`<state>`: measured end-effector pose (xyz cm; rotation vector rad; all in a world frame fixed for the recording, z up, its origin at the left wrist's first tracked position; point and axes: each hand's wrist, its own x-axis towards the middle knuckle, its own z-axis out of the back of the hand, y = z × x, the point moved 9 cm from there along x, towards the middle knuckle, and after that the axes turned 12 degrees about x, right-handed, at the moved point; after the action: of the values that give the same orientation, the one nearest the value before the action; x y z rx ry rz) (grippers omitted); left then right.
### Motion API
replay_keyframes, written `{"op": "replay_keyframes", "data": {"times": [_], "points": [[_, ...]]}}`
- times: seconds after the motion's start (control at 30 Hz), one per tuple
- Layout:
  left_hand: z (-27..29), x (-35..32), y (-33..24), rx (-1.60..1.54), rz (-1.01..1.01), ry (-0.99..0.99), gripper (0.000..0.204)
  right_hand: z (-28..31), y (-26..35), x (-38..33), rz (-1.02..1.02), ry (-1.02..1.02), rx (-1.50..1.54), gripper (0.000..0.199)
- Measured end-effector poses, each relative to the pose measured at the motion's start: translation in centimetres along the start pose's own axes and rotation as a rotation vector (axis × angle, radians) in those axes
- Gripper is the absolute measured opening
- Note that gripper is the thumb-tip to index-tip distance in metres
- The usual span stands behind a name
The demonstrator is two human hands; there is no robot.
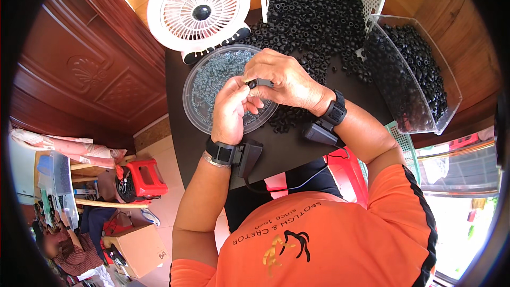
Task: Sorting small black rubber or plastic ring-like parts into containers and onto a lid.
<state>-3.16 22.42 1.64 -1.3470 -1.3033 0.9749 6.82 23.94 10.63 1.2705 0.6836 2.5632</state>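
Between both hands (pixel 229 110), a round black piece (pixel 252 84)

At one table (pixel 281 151) are two hands (pixel 289 82), one fan (pixel 172 10), one round tub (pixel 186 93), one white basket (pixel 374 1).

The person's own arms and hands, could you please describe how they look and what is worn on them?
Both hands are bare: the left hand and the right hand. Each wrist has a black strap with a boxy dark module; the left also has a silvery bracelet. The short sleeves are orange, the right one black-striped.
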Motion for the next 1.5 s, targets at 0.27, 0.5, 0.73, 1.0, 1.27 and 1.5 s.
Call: {"op": "replay_keyframes", "data": {"times": [0.27,0.5,0.73,1.0,1.27,1.5], "points": [[-0.1,0.0,0.2,0.126,0.035,-0.018,0.025,0.1,-0.4,-0.2,-0.04,-0.013,-0.02,0.027],[0.4,0.0,-0.1,0.145,-0.003,-0.059,0.026,0.2,-0.8,-0.1,-0.054,-0.024,0.011,0.024],[3.3,-0.2,-0.9,0.004,-0.058,-0.196,0.02,2.1,-4.8,-1.3,-0.163,-0.013,-0.286,0.011],[3.5,-0.3,-0.7,-0.009,-0.045,-0.22,0.02,-1.9,-5.9,-2.0,-0.151,0.203,-0.377,0.01],[3.8,-0.3,-0.9,-0.011,-0.031,-0.241,0.02,-1.1,-4.8,-1.6,-0.257,0.217,-0.056,0.01],[3.2,-0.1,-0.7,0.046,-0.006,-0.212,0.019,-3.9,-4.1,-2.5,-0.179,0.384,-0.284,0.012]]}}
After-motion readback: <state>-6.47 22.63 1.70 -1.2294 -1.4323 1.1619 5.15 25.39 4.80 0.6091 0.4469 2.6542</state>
